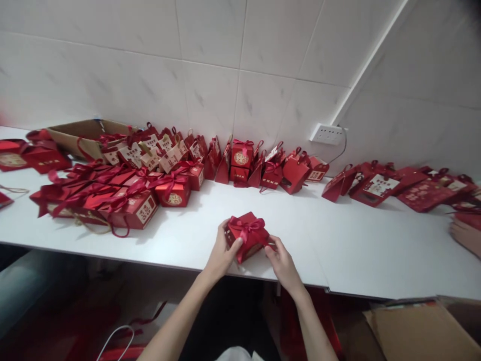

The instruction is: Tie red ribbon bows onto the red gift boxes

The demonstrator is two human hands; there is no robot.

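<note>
A small red gift box [240, 253] with a dark pink ribbon bow [248, 229] on its top is in front of me, near the table's front edge. My left hand [224, 250] is closed around the box's left side, its thumb on the front corner. At the right corner, my right hand [280, 256] pinches a tail of the bow between thumb and fingers. The undersides of the fingers are hidden.
Ribbon-tied red boxes [131, 205] stand grouped on the white table [300, 225] at left, before an open carton [71, 131]. More red boxes [379, 188] line the wall below a power strip [327, 134]. Another person's hand [466, 234] is at far right.
</note>
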